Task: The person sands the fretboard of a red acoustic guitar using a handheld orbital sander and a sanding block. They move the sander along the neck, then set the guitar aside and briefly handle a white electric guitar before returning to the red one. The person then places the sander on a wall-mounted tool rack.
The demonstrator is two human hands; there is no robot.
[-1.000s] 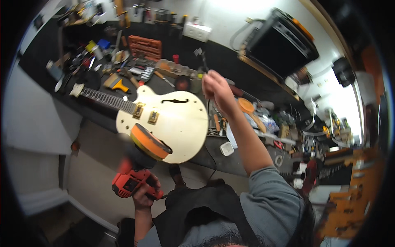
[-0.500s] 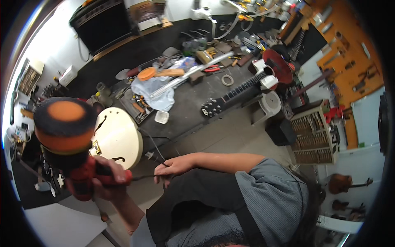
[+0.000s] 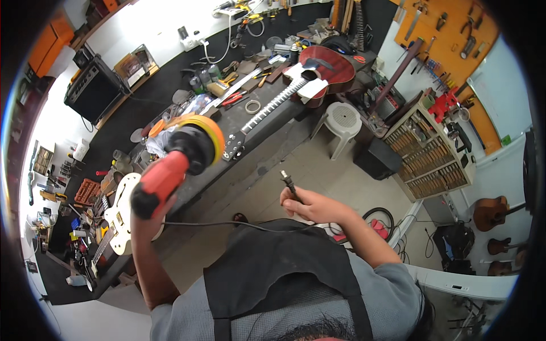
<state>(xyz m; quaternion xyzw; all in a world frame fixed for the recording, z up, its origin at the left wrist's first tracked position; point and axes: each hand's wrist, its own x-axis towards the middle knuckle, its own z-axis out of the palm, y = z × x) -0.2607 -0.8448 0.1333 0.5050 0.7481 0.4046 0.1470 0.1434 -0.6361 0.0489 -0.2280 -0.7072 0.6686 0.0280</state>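
Observation:
My left hand (image 3: 149, 223) is closed around a red and black power polisher (image 3: 165, 175), raised in front of the workbench. Its round orange and yellow pad (image 3: 213, 136) faces to the right. My right hand (image 3: 313, 206) pinches a dark power plug (image 3: 289, 182), with the metal prongs pointing up and away from me. A black cord (image 3: 213, 223) runs across in front of my apron between the two hands. Behind the polisher, partly covered by it and my arm, a cream guitar (image 3: 120, 213) lies on the bench.
A red acoustic guitar (image 3: 330, 71) lies on the dark workbench (image 3: 267, 116) among scattered tools. A white stool (image 3: 343, 119) stands beside the bench. Further right are a black box (image 3: 378, 162) and a rack of files (image 3: 424, 148). A coiled black hose (image 3: 387, 219) rests on the floor.
My view has swung to the right. The polisher has tipped, so its pad faces right instead of up. My right hand has lifted away from my left, and the plug now shows in it.

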